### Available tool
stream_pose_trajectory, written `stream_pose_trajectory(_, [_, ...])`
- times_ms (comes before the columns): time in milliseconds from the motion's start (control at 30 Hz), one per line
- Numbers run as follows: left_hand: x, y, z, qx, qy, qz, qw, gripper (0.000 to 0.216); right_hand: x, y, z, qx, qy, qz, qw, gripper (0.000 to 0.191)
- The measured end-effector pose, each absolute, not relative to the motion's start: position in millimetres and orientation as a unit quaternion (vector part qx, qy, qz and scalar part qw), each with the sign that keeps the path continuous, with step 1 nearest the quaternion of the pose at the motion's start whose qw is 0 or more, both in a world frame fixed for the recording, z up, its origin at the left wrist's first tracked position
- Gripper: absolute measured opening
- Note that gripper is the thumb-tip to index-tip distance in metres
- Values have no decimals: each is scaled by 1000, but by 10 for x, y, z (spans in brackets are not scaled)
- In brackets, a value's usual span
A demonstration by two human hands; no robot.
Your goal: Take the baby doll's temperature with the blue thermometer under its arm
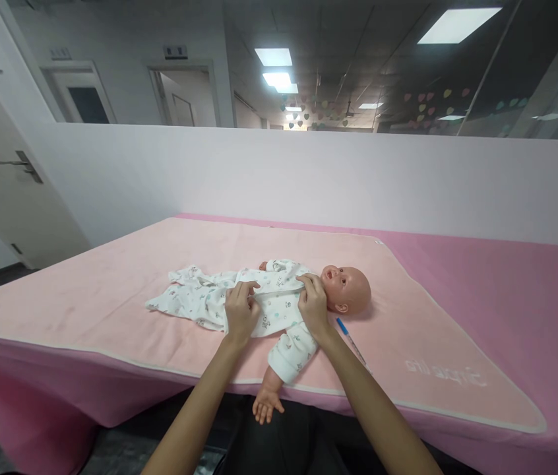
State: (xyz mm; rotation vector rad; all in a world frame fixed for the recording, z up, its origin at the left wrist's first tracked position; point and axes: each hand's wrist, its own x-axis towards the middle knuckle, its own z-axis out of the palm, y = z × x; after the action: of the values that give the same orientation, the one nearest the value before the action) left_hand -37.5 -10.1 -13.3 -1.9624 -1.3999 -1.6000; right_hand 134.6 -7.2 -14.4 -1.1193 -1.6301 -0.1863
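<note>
A baby doll point(345, 288) lies on its back on a light pink blanket point(111, 290), head to the right. It wears a white printed romper point(200, 297). One doll arm in a white sleeve point(289, 353) reaches over the table's front edge. My left hand point(241, 310) pinches the romper's front edge at the doll's belly, fingers closed on the cloth. My right hand point(313, 303) grips the romper at the chest, just below the doll's chin, fingers curled on the fabric.
A blue-capped pen point(351, 343) lies on the blanket right of my right forearm. The table wears a darker pink cover point(506, 290). A white partition wall point(309, 178) runs behind it. A white door point(6, 171) stands at the left.
</note>
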Motion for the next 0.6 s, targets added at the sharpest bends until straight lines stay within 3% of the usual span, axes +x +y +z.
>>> stream_pose_trajectory(600, [-373, -106, -146, -663, -479, -563, 118, 37, 1334, -95, -128, -472, -682, -82, 552, 44])
